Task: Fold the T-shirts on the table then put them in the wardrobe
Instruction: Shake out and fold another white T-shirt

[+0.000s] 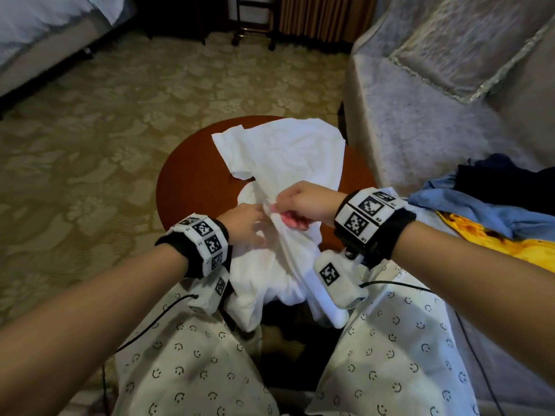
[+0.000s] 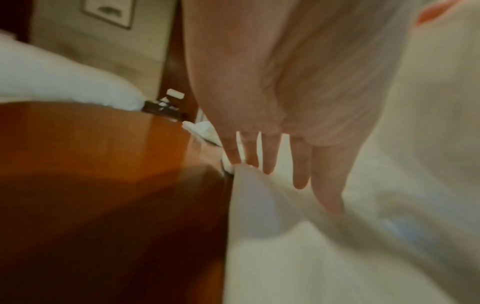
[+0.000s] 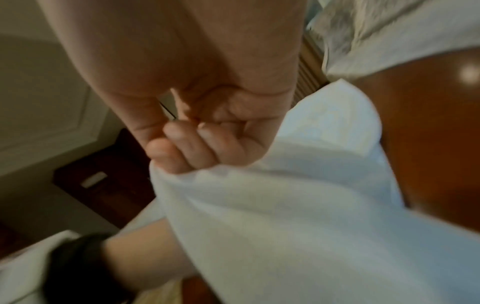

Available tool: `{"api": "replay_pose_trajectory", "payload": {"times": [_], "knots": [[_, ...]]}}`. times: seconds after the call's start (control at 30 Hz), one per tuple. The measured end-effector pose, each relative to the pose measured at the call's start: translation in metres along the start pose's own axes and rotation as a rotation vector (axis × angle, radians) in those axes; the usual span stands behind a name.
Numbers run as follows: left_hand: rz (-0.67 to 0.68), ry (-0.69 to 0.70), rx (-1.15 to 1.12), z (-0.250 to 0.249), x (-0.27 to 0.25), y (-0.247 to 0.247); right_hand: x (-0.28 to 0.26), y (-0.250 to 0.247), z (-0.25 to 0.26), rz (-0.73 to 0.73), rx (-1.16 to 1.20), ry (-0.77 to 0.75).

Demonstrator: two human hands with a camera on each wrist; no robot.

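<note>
A white T-shirt (image 1: 285, 151) lies crumpled across a round reddish-brown table (image 1: 192, 175), and its near end hangs over the edge onto my lap. My right hand (image 1: 292, 205) is above the table's near edge, fingers curled, pinching a raised fold of the shirt (image 3: 285, 205). The right wrist view shows that hand (image 3: 182, 150) gripping the cloth. My left hand (image 1: 244, 223) is just left of it. Its fingers (image 2: 269, 162) are straight and rest against the shirt (image 2: 337, 257), beside the bare tabletop (image 2: 91, 164).
A pile of blue, dark and yellow clothes (image 1: 480, 211) lies at my right. A grey upholstered armchair (image 1: 435, 100) stands behind the table on the right, a bed (image 1: 39, 25) at far left. Patterned carpet (image 1: 105, 115) surrounds the table. My smiley-print trousers (image 1: 180, 355) fill the foreground.
</note>
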State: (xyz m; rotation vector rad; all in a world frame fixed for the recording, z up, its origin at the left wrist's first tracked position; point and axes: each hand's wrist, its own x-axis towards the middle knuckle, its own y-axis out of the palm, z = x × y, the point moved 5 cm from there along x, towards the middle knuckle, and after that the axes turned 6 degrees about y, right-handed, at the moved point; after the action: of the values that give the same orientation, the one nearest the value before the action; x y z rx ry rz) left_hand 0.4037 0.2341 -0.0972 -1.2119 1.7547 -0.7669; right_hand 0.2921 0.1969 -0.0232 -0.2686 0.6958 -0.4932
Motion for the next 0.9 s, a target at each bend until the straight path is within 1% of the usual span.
{"api": "replay_pose_trajectory", "payload": {"times": [0.03, 0.07, 0.1, 0.13, 0.17, 0.2, 0.23, 0.27, 0.3, 0.33, 0.37, 0.4, 0.47, 0.5, 0.57, 0.63, 0.73, 0.77, 0.8, 0.83, 0.9], "knots": [[-0.094, -0.027, -0.147, 0.001, -0.003, -0.007, 0.0, 0.011, 0.006, 0.048, 0.064, -0.01], [-0.194, -0.104, -0.313, 0.005, -0.005, -0.015, 0.0, 0.024, 0.01, 0.123, 0.1, -0.011], [-0.299, -0.161, -0.529, 0.012, -0.007, -0.02, 0.001, 0.036, 0.012, 0.208, 0.103, -0.004], [-0.385, -0.236, -0.81, 0.019, -0.011, -0.023, 0.002, 0.043, 0.011, 0.269, 0.088, 0.005], [-0.419, -0.313, -1.064, 0.025, -0.016, -0.023, 0.006, 0.044, 0.007, 0.27, 0.083, 0.016], [-0.409, -0.391, -1.253, 0.031, -0.019, -0.019, 0.015, 0.036, 0.001, 0.198, 0.099, 0.047], [-0.356, -0.448, -1.339, 0.035, -0.021, -0.014, 0.025, 0.021, -0.007, 0.05, 0.116, 0.09], [-0.288, -0.487, -1.318, 0.036, -0.023, -0.01, 0.034, 0.002, -0.017, -0.139, 0.075, 0.135], [-0.23, -0.491, -1.251, 0.035, -0.024, -0.007, 0.041, -0.017, -0.03, -0.305, -0.044, 0.175], [-0.186, -0.475, -1.182, 0.034, -0.023, -0.005, 0.044, -0.031, -0.04, -0.397, -0.186, 0.219], [-0.167, -0.456, -1.124, 0.03, -0.021, -0.004, 0.046, -0.038, -0.052, -0.414, -0.292, 0.269], [-0.177, -0.449, -1.058, 0.028, -0.018, -0.005, 0.048, -0.04, -0.061, -0.392, -0.367, 0.305], [-0.208, -0.454, -0.952, 0.022, -0.012, -0.008, 0.051, -0.039, -0.071, -0.369, -0.484, 0.294], [-0.209, -0.46, -0.92, 0.021, -0.01, -0.01, 0.053, -0.037, -0.072, -0.376, -0.521, 0.266], [-0.184, -0.47, -0.923, 0.02, -0.008, -0.011, 0.056, -0.037, -0.074, -0.419, -0.531, 0.234], [-0.184, -0.489, -0.936, 0.026, -0.011, -0.016, 0.057, -0.04, -0.073, -0.458, -0.551, 0.254], [-0.323, -0.546, -0.971, 0.043, -0.019, -0.026, 0.064, -0.047, -0.075, -0.404, -0.64, 0.331], [-0.345, -0.557, -1.003, 0.045, -0.022, -0.026, 0.066, -0.05, -0.074, -0.392, -0.63, 0.338], [-0.329, -0.56, -1.044, 0.045, -0.024, -0.022, 0.067, -0.055, -0.073, -0.408, -0.568, 0.336], [-0.284, -0.553, -1.075, 0.042, -0.027, -0.018, 0.067, -0.062, -0.073, -0.448, -0.469, 0.34], [-0.186, -0.536, -1.05, 0.037, -0.029, -0.009, 0.063, -0.077, -0.078, -0.595, -0.288, 0.383]]}}
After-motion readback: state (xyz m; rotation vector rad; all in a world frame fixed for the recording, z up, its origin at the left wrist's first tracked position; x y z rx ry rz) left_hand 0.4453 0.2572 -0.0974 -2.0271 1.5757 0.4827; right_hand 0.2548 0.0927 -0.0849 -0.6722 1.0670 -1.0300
